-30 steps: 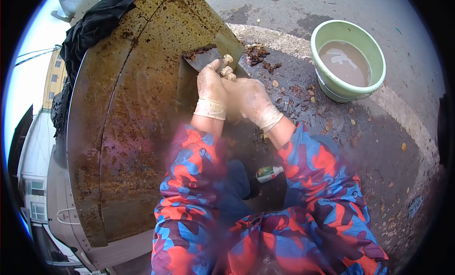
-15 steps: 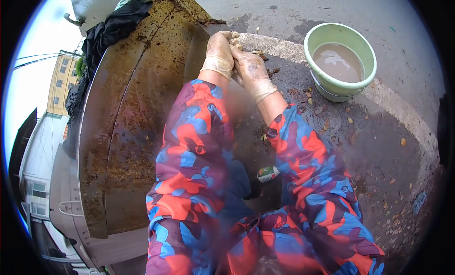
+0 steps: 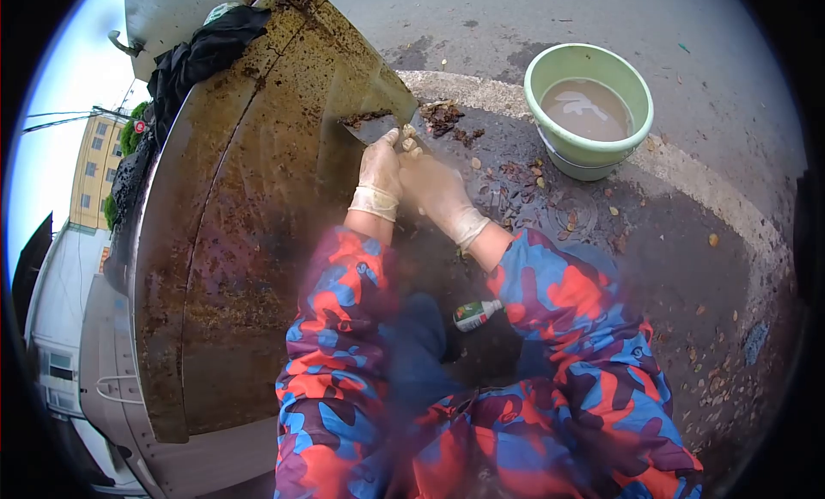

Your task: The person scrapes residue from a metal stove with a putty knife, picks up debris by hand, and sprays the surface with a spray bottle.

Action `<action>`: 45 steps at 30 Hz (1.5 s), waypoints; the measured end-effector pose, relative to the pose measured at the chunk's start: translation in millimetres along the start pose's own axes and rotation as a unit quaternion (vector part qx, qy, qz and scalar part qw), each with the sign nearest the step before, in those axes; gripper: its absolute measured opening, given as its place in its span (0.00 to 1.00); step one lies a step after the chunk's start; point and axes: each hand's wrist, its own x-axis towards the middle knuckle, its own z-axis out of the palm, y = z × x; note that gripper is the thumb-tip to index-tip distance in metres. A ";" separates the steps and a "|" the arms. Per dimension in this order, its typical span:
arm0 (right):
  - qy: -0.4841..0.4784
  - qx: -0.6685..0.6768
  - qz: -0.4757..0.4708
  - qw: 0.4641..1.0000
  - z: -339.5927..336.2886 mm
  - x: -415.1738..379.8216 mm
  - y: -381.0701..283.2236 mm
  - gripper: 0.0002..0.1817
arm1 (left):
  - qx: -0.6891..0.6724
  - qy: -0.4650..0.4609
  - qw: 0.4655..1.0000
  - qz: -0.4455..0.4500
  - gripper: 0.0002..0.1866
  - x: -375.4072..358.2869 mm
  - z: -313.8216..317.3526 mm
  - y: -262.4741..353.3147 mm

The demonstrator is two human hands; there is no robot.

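In thin, pale, dirt-smeared gloves, my two hands are closed together beside a large rusty metal panel. My left hand grips what looks like a flat metal scraper, its far edge carrying dark brown grime. Pressed against it, my right hand is closed too, partly blurred, on the same tool near its handle end. The handle itself is hidden by the fingers. Clumps of dark brown scrapings lie on the ground just beyond the hands.
A pale green bucket of murky water stands at the upper right. Black cloth hangs over the panel's upper left edge. A small green and white bottle lies on the ground by my legs. Fallen leaves dot the pavement.
Both hands have come down and nearer to me, with the scraper drawn back along the panel. The brown grime on its edge has moved with it, and the clumps on the ground are exposed.
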 end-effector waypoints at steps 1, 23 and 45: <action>0.065 -0.127 -0.062 0.988 4.2 8.4 9.0 0.16 | 0.001 0.006 1.000 0.002 0.14 4.7 2.5 0.3; 0.061 0.155 -0.016 0.986 -70.5 97.5 -112.8 0.15 | -0.050 -0.032 0.990 0.127 0.15 79.4 92.7 98.5; -0.028 0.168 -0.040 0.985 -35.6 29.0 -30.3 0.18 | -0.127 -0.066 0.986 0.085 0.14 5.9 16.7 16.0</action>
